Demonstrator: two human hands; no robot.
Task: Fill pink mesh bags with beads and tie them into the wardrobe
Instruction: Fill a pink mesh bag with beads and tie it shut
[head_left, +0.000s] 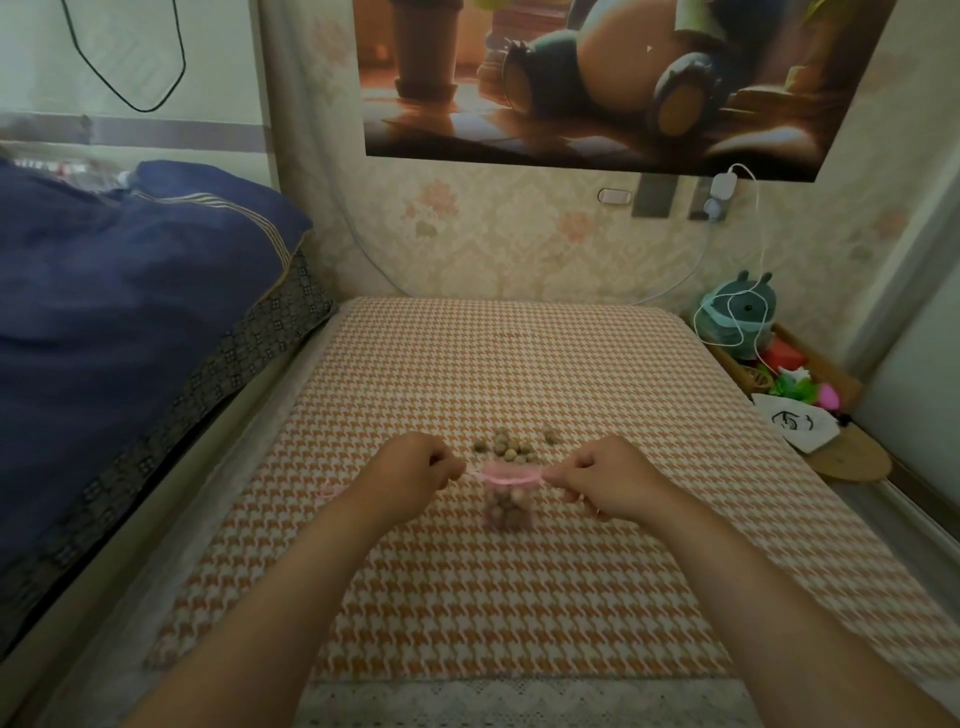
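on the orange houndstooth cover (519, 597), between one navy pillow (156, 249) and one green plush toy (737, 312), one pink mesh bag (508, 506) of beads (a loose bead pile (511, 448) lies just behind it) is held by its drawstring (511, 475), each end pinched in the curled fingers of the left hand (410, 467) and right hand (608, 480).

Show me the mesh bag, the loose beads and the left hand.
mesh bag (506, 506), head view, on its bead-filled body.
loose beads (506, 448), head view, middle of the pile.
left hand (415, 466), head view, back of the hand.
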